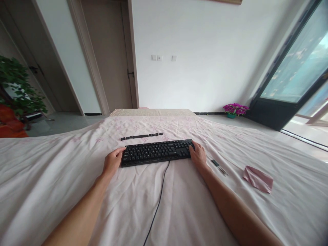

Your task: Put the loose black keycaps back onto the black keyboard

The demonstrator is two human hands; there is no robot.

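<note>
A black computer keyboard [153,152] lies on the cloth in front of me, its right end slightly farther away. My left hand [114,160] grips its left end, with the fingers at the edge. At the opposite end, my right hand [198,153] is closed around the right edge, thumb on top near the number keys. Beyond the keyboard lies a row of loose black keycaps [156,134], including a long space bar [140,136]. A dark cable [161,194] runs from the keyboard's near edge toward me.
To the right of my right hand lies a small tool with a dark handle and metal wire prongs [219,167]. Farther right is a folded pink cloth [258,179]. A wrinkled pale floral cloth [64,171] covers the surface. Purple flowers [235,109] stand on the floor beyond.
</note>
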